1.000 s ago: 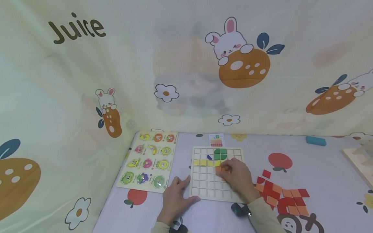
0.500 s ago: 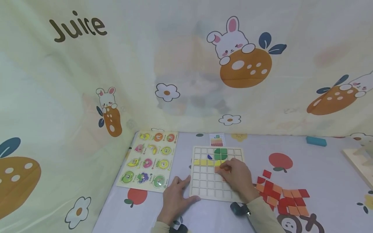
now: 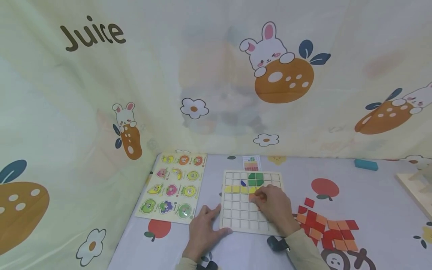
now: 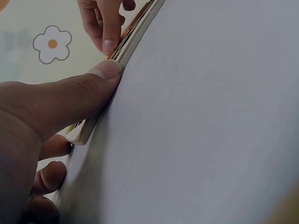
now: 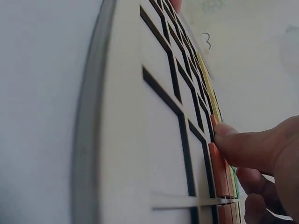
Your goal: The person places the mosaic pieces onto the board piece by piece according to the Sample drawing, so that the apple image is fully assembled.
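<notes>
A pale wooden grid board [image 3: 236, 224] lies on the table, with a row of yellow tiles [image 3: 236, 189], a green rounded shape [image 3: 255, 179] and a small blue piece [image 3: 243, 182]. My left hand [image 3: 204, 233] braces its near left corner, thumb on the front edge and index finger along the left side. Over the middle, my right hand [image 3: 275, 208] pinches at an orange tile [image 3: 252, 197] just below the yellow row. The right wrist view has that thumb touching the tile's edge, with more orange tiles [image 5: 217, 172] set nearby. My right hand hides part of the grid.
Loose red and orange tiles [image 3: 325, 228] lie to the right. A fruit picture board [image 3: 170, 189] is at the left. Behind the grid sits a small pattern card [image 3: 251, 163]. Farther right are a teal block [image 3: 366, 164] and a wooden piece [image 3: 415, 191].
The orange tile at my right fingertips has settled lower and flatter into the grid below the yellow row. My left hand keeps its place at the corner.
</notes>
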The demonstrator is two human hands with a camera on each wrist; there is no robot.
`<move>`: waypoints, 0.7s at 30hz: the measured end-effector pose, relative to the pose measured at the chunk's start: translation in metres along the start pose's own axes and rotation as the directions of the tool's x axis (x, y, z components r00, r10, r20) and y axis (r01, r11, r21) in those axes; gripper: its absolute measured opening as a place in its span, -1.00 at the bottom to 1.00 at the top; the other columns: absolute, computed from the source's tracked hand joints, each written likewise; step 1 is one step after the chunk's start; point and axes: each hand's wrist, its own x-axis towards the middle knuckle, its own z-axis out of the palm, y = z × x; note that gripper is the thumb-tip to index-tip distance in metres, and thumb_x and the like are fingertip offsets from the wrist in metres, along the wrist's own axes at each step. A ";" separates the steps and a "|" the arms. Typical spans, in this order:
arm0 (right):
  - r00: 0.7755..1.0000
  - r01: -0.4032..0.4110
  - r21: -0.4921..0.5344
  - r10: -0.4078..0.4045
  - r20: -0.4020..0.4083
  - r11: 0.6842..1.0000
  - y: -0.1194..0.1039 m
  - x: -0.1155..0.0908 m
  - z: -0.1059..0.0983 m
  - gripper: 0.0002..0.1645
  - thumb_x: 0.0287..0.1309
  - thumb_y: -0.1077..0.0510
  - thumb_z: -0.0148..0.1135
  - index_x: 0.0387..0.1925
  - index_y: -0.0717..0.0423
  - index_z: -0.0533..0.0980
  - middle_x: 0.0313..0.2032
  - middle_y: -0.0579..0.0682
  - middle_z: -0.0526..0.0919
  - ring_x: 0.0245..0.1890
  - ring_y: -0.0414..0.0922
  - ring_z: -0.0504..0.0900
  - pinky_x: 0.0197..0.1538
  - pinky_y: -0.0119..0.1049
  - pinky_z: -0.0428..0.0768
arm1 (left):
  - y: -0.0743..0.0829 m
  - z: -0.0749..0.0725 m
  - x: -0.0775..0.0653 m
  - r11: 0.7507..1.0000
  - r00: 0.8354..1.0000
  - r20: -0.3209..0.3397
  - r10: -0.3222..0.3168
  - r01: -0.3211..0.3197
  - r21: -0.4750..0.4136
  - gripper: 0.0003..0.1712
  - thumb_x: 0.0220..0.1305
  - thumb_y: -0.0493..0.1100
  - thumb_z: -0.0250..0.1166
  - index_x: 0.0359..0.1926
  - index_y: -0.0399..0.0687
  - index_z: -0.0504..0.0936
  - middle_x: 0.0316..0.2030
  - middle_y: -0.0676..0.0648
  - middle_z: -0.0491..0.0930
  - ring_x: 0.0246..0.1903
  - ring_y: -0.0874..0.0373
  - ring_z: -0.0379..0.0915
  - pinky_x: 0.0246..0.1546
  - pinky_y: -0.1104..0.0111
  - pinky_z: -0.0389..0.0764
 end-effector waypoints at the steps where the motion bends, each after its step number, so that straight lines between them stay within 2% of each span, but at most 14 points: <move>1: 1.000 -0.004 0.002 0.004 0.002 1.000 0.000 0.000 0.000 -0.61 0.13 -0.07 0.63 -0.09 0.05 0.80 -0.34 -0.10 0.66 -0.33 -0.13 0.54 -0.19 -0.21 0.56 | 0.000 0.000 0.000 1.000 1.000 0.000 -0.001 0.001 -0.001 0.07 -0.13 0.45 0.64 0.42 0.21 0.60 -0.32 0.15 0.28 -0.41 0.28 0.16 -0.41 0.46 0.20; 21: 0.999 -0.012 -0.021 0.012 0.045 1.000 -0.005 0.000 -0.003 -0.66 0.18 -0.03 0.59 -0.11 0.07 0.76 -0.34 -0.06 0.63 -0.31 -0.11 0.52 -0.18 -0.20 0.56 | -0.002 0.002 0.001 1.000 1.000 0.001 -0.002 0.001 0.015 0.07 -0.12 0.45 0.63 0.43 0.23 0.58 -0.32 0.16 0.28 -0.39 0.30 0.18 -0.40 0.47 0.23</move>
